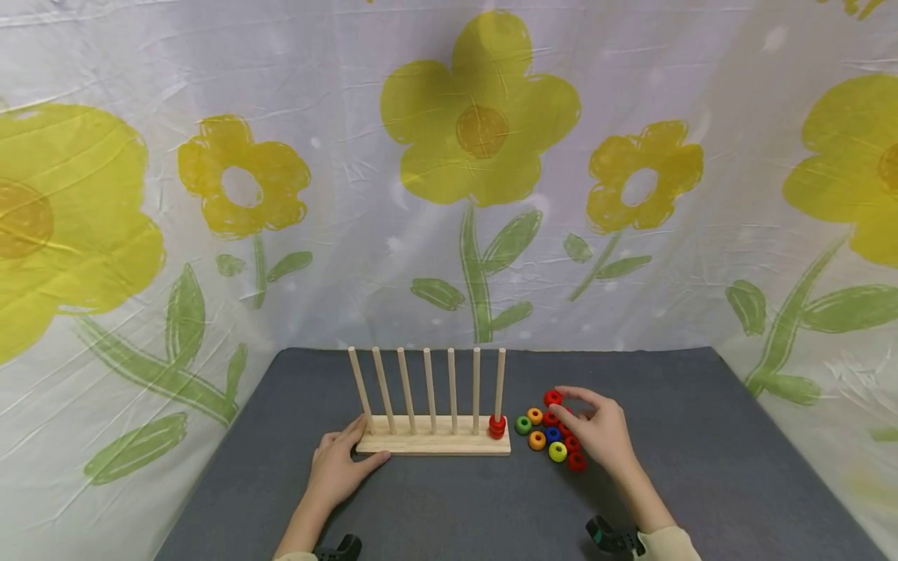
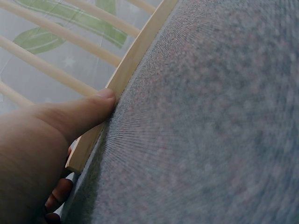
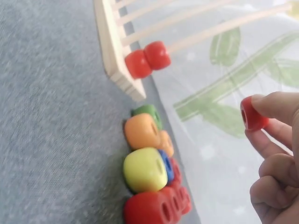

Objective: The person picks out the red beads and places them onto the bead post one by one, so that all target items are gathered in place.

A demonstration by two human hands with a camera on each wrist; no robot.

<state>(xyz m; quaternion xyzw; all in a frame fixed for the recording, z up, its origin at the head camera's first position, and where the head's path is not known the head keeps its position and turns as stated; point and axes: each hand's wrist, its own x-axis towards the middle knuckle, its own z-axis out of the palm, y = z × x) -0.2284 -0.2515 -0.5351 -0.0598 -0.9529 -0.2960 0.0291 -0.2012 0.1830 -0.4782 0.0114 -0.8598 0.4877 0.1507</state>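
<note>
A wooden peg board (image 1: 435,444) with a row of upright pegs stands on the dark table. Two red beads (image 1: 496,427) are stacked on its rightmost peg. My left hand (image 1: 340,466) grips the board's left end, its thumb (image 2: 96,109) along the front edge. Between thumb and fingertips, my right hand (image 1: 605,430) pinches a red bead (image 3: 253,114), held up off the table. Below and beside that hand lie loose beads: a green one (image 1: 523,425), a yellow one (image 1: 557,452), a blue one (image 3: 166,165), orange ones (image 3: 141,131) and several red ones (image 3: 148,208).
The dark cloth-covered table (image 1: 449,514) reaches back to a hanging sheet (image 1: 337,234) printed with yellow flowers. Tall pegs (image 1: 452,389) rise from the board between the two hands. Black bands (image 1: 613,538) are worn on both wrists.
</note>
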